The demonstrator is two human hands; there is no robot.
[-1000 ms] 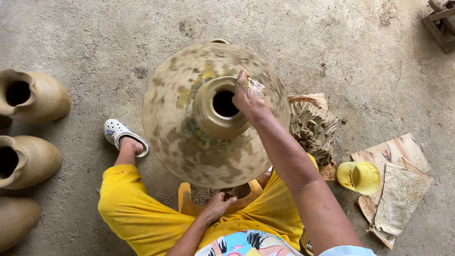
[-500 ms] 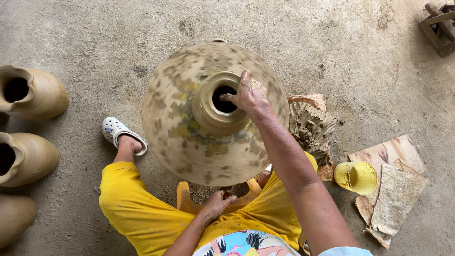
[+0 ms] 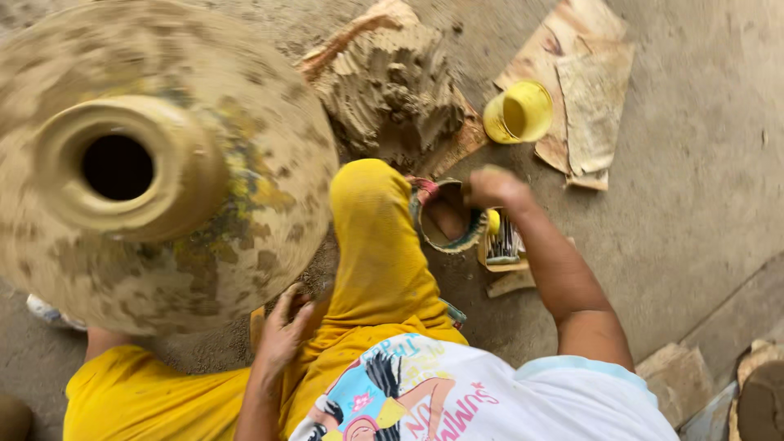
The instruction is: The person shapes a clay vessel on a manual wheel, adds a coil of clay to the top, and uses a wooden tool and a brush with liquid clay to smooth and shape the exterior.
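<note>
Pot (image 3: 155,171): body and neck shaped, surface wet. My left hand (image 3: 282,331) open under it; my right hand (image 3: 494,188) closed on clay, over bowl (image 3: 445,216).

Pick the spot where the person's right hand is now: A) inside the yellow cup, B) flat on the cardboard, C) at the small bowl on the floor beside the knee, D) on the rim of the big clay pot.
C: the right hand is at the edge of the small bowl beside the yellow-clad knee, apart from the clay pot and the yellow cup.
</note>
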